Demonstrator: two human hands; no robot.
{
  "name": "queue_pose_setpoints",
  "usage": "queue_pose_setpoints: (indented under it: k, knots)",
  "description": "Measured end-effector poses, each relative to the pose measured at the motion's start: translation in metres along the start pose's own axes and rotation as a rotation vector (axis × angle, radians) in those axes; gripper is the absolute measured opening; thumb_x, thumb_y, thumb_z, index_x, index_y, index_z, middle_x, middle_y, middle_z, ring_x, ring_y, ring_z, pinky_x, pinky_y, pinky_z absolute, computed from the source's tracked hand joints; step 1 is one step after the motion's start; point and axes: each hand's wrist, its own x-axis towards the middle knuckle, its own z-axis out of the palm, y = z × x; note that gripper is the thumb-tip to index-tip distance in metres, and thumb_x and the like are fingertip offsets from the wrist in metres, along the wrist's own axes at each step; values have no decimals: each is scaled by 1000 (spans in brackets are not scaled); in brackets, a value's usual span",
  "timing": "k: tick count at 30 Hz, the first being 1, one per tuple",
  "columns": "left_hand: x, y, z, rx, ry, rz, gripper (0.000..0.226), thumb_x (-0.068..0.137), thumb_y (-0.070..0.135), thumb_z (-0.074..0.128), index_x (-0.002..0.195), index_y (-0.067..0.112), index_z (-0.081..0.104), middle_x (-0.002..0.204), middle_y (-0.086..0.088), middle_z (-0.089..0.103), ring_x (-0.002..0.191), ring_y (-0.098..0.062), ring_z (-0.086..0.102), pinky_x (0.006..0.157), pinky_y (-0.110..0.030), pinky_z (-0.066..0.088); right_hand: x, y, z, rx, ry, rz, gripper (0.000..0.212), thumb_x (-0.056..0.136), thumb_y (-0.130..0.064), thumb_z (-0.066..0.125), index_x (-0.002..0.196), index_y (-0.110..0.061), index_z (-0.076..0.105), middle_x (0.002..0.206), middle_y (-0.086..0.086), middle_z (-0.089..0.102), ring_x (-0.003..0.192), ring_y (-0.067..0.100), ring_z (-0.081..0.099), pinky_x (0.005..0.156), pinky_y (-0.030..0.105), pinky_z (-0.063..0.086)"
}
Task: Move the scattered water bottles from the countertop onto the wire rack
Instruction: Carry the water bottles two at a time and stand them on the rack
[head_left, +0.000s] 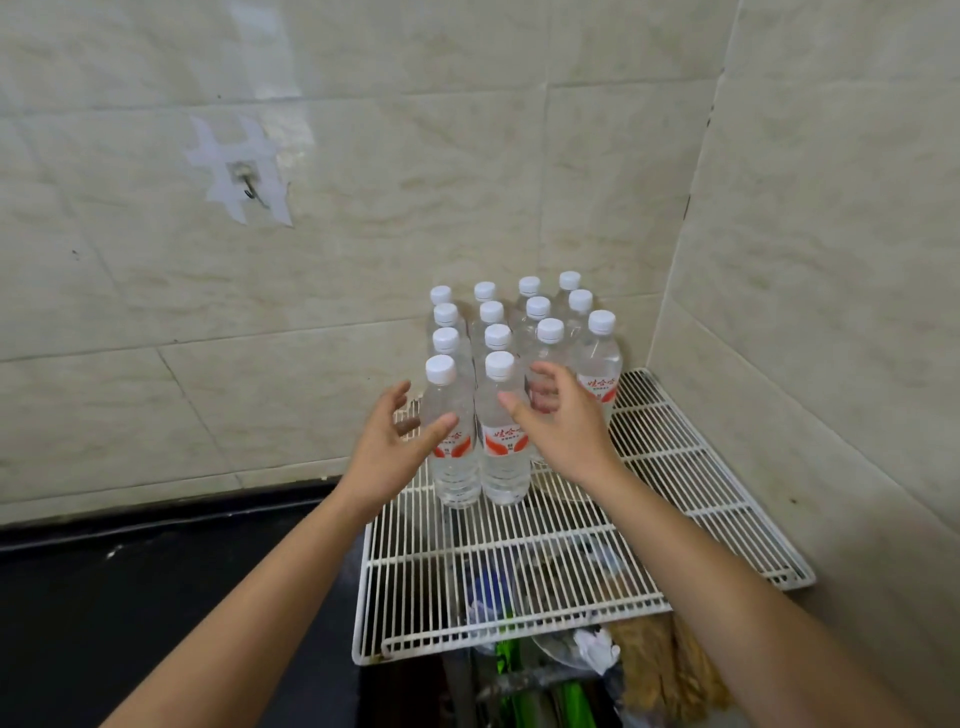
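Observation:
Several clear water bottles with white caps and red labels stand upright in rows on the back part of a white wire rack (524, 566) in the wall corner. The two nearest bottles are the front left bottle (451, 467) and the front right bottle (505, 470). My left hand (387, 447) is just left of the front left bottle, fingers spread, thumb against its label. My right hand (563, 421) hovers right of the front right bottle with fingers apart. Neither hand holds a bottle.
A black countertop (130, 587) lies left of the rack. Tiled walls close the corner behind and to the right. A wall hook (249, 189) hangs upper left. Under the rack sit bags, green items (540, 691) and a brown brush (670, 670).

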Motion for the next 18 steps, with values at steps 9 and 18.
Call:
queue_pose_setpoints:
  k: [9, 18]
  knots:
    - [-20, -67, 31, 131, -201, -165, 46, 103, 36, 48, 147, 27, 42, 144, 2, 54, 134, -19, 50, 104, -35, 42, -31, 63, 25, -98, -347, 148, 60, 95, -38, 68, 147, -23, 42, 145, -3, 56, 125, 15, 59, 98, 26, 44]
    - [-22, -79, 45, 119, -115, -124, 40, 101, 36, 52, 140, 26, 53, 129, 7, 68, 120, -10, 61, 101, -32, 49, -33, 70, 30, -108, -247, 80, 48, 97, -39, 64, 142, -27, 52, 134, -8, 63, 105, 6, 61, 93, 28, 49]
